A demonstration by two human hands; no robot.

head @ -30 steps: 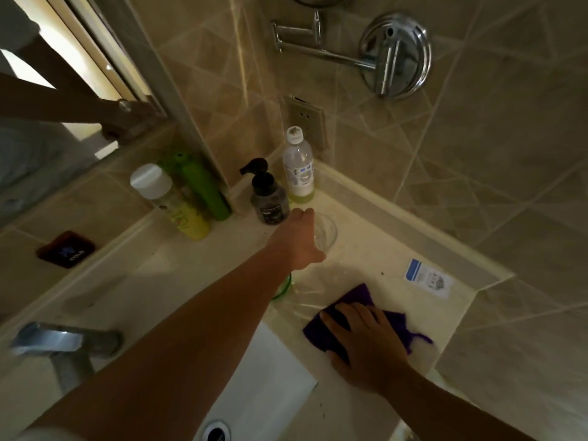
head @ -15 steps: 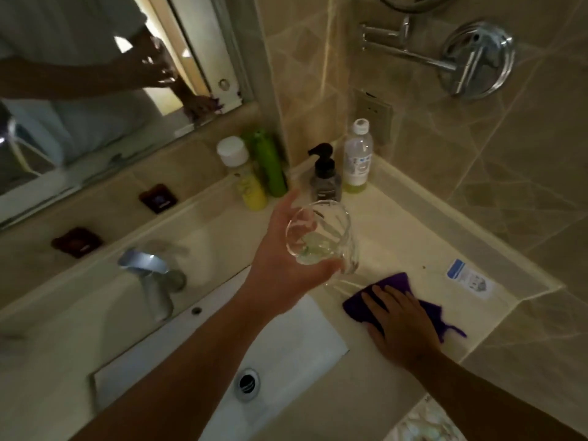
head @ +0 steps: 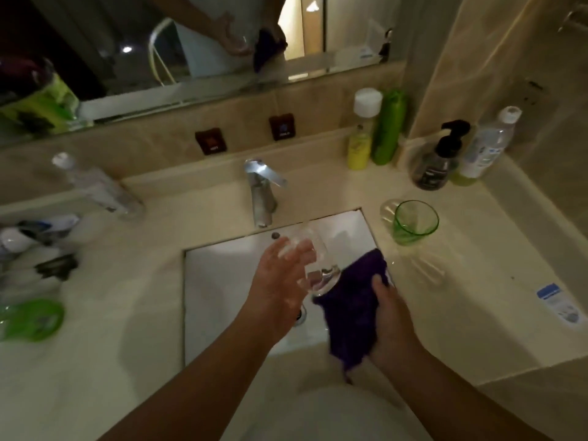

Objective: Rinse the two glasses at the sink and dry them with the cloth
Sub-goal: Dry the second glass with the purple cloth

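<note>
My left hand [head: 280, 281] grips a clear glass [head: 318, 265] over the white sink basin [head: 222, 281], a little below the chrome faucet [head: 262, 192]. The glass's base touches the purple cloth [head: 353, 310], which my right hand [head: 391, 323] holds lifted over the basin's right side. A green glass [head: 412, 224] stands upright on the counter right of the basin, with a clear rim showing just behind it. No water runs from the faucet.
Yellow and green bottles [head: 375, 132], a dark pump bottle [head: 436, 167] and a clear bottle [head: 486, 148] stand at the back right. A bottle lies at the left [head: 98, 189] among toiletries. A blue-white sachet [head: 556, 300] lies on the right counter. A mirror [head: 191, 43] hangs behind.
My left hand carried the clear glass from the back right counter to over the basin. My right hand picked the purple cloth up off the counter and brought it to the glass.
</note>
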